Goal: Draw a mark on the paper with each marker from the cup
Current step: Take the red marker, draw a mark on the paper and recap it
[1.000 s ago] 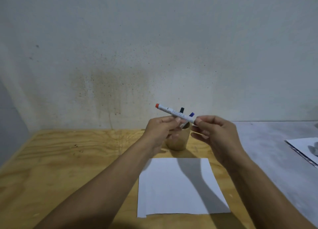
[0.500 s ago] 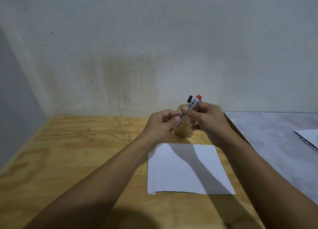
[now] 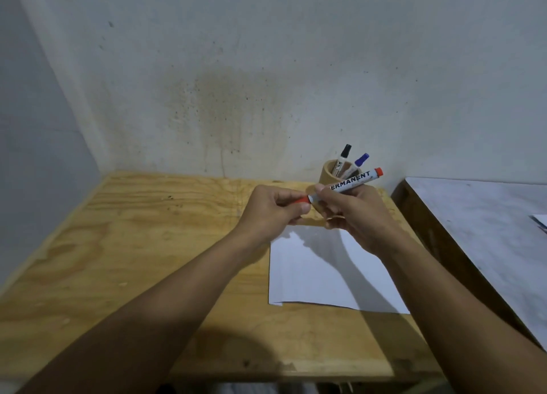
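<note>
I hold a white marker [image 3: 350, 184] with red ends, lettered PERMANENT, above the table between both hands. My right hand [image 3: 352, 216] grips its barrel. My left hand [image 3: 273, 205] pinches the red cap [image 3: 302, 200] at the marker's near end. Behind the hands stands a round wooden cup [image 3: 327, 176], partly hidden, with a black-capped marker [image 3: 343, 157] and a blue-capped marker [image 3: 361, 159] sticking out. A blank white sheet of paper [image 3: 319, 272] lies flat on the plywood table [image 3: 133, 245] below my right forearm.
A stained wall rises right behind the cup. To the right stands a second, grey-topped table [image 3: 488, 222] with a paper's corner [image 3: 540, 220] at the frame edge. A narrow gap separates the two tables.
The marker has swung round: its red tail now points up to the right and the capped end sits in my left fingers. The camera's view has shifted left and down.
</note>
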{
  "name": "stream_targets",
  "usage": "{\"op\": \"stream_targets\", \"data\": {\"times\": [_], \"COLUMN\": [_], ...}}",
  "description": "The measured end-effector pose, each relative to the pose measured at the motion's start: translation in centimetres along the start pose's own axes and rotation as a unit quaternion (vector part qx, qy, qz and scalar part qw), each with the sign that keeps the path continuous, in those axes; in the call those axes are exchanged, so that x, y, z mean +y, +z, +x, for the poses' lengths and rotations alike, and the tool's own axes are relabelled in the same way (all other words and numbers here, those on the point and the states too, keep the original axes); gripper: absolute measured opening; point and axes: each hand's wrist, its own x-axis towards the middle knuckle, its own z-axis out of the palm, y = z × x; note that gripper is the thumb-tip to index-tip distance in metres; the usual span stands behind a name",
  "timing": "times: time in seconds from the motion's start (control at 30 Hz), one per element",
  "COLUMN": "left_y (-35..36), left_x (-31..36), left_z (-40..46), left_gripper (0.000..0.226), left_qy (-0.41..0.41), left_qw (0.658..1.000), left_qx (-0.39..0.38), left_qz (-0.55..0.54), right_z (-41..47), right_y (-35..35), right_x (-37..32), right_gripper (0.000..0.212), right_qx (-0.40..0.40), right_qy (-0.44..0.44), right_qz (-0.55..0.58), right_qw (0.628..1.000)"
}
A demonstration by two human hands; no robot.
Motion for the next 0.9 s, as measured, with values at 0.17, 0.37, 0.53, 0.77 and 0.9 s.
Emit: {"op": "stream_targets", "data": {"times": [0.17,0.37,0.53,0.77,0.9], "left_y": [-0.4,-2.8,-6.3,-6.4,-5.8], "left_x": [-0.1,-0.9,-2.9,-3.0,-3.2], "left_z": [-0.6,0.2,0.4,1.4,1.9], "left_gripper": [0.010,0.014,0.012,0.028,0.019], "left_qy": [0.007,-0.080,-0.060,0.029,0.059], "left_qw": [0.996,0.987,0.960,0.824,0.833], "left_qx": [-0.039,-0.115,-0.050,-0.088,-0.068], "left_qz": [0.074,0.074,0.269,0.559,0.546], "right_z": [0.1,0.4,0.8,1.1,1.3], "right_y": [0.3,-0.1,-0.6,2.5,2.9], "right_x": [0.8,1.3,2.6,4.9,5.3], "right_gripper": [0.025,0.015,0.019,0.015,0.011], "right_qx": [-0.005,0.011,0.055,0.073,0.078], "right_qy": [-0.019,-0.009,0.024,0.066,0.078], "right_qz": [0.031,0.065,0.075,0.101,0.092], "right_qw": [0.999,0.998,0.995,0.990,0.990]}}
